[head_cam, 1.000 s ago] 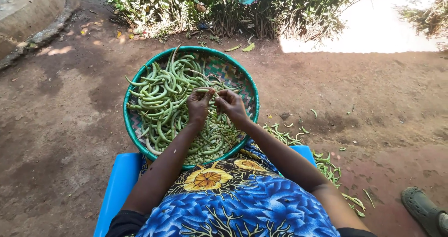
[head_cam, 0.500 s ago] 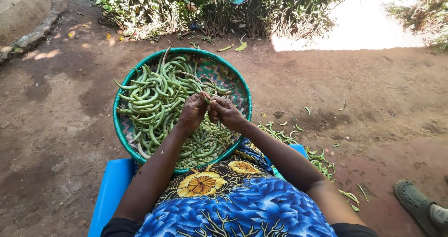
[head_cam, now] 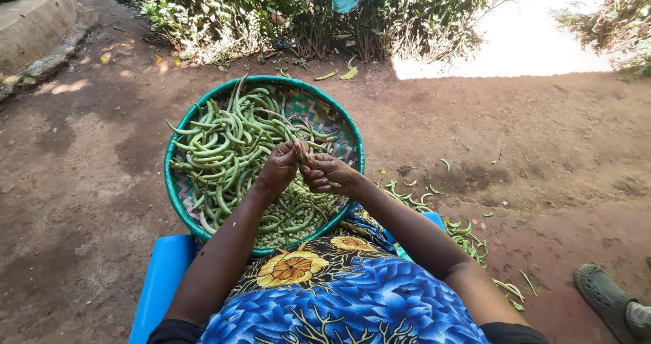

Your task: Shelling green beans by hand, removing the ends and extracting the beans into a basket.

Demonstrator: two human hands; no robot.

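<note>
A round woven basket with a green rim (head_cam: 178, 196) rests on my lap, over a blue and yellow flowered cloth (head_cam: 342, 290). Long green bean pods (head_cam: 220, 144) fill its left and far side, and shelled pale beans (head_cam: 288, 215) lie in the near part. My left hand (head_cam: 279, 169) and my right hand (head_cam: 327, 173) meet over the middle of the basket. Both pinch one green bean pod (head_cam: 301, 151) between the fingertips.
Empty pod shells (head_cam: 468, 235) are scattered on the red dirt to my right. A grey shoe (head_cam: 607, 300) sits at the lower right. I sit on a blue seat (head_cam: 159, 283). Bushes (head_cam: 305, 12) stand beyond the basket, a concrete kerb (head_cam: 34, 25) at upper left.
Both hands have come slightly nearer to me and lower over the basket, still working the same pod. The view shifted a little.
</note>
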